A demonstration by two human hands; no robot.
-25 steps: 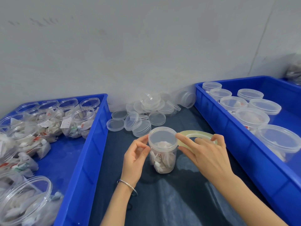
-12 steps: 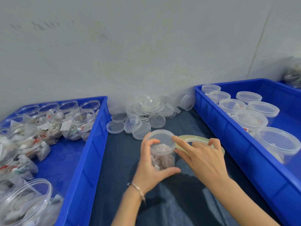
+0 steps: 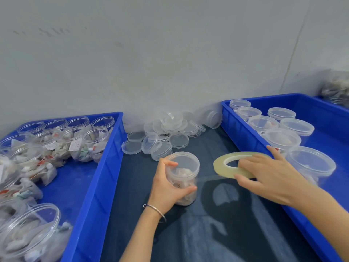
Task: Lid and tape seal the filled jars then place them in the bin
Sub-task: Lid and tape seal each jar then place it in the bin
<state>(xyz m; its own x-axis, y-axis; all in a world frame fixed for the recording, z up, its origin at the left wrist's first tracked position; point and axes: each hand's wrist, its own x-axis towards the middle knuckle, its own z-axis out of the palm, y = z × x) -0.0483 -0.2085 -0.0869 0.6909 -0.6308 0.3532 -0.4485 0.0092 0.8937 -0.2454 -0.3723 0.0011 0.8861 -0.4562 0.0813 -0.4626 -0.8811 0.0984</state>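
Right now your left hand (image 3: 170, 188) grips the lidded jar (image 3: 184, 177) from its left side: the thumb curls across the lower front of the jar, and the fingers wrap round behind, with 1 fingertip showing on the lid's rim. The jar stands upright on the dark table covering (image 3: 217, 233), between the 2 blue bins, and its clear lid (image 3: 184, 161) sits flat on top. Pale packets fill it, though the plastic blurs them too much to tell them apart.

Your right hand (image 3: 264, 174) holds the roll of clear tape (image 3: 229, 163) well off to the jar's right, not touching it. The thumb lies under the roll's near edge and the fingers lie over its top, so the right half of the roll is hidden beneath your hand. A thin strip of tape (image 3: 209, 178) runs from the roll back to the jar, just below the lid; where it ends on the jar is hard to make out.

To your right, the right bin (image 3: 243, 140) holds several lidded jars (image 3: 281, 138), and its far end is cut off by the frame. To your left, the left bin (image 3: 105, 167) holds open filled jars (image 3: 94, 142); the nearest ones are cropped at the edge. Loose clear lids (image 3: 170, 133) lie piled against the wall, overlapping so you cannot count them. A thin bracelet (image 3: 156, 211) circles your left wrist.
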